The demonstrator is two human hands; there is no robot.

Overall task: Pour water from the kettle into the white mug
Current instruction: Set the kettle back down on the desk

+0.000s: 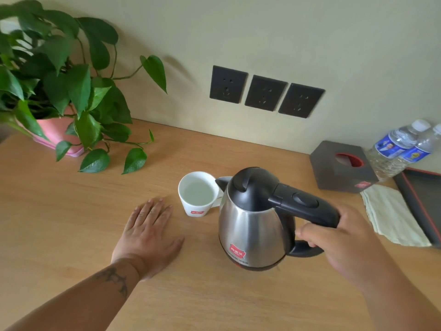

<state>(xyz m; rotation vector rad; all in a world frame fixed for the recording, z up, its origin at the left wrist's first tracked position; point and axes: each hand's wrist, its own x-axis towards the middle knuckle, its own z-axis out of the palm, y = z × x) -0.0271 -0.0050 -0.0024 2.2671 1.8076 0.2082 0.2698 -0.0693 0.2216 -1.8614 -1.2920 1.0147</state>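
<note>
Right hand (343, 244) was closed around the black handle of the kettle (253, 225), its spout beside the white mug (198, 193). Mug stood on the surface (71, 211), holding water. Left hand (149, 232) lay flat, fingers spread, empty, near the mug.

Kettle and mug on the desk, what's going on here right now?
A person's right hand grips the black handle of the steel kettle, fingers wrapped round it. The kettle looks roughly upright, its spout beside the rim of the white mug; no stream is visible. The mug already holds some water. The left hand lies flat, palm down, on the wooden desk just left of the mug, not touching it. Whether the kettle rests on the desk or is slightly lifted is unclear.
</note>
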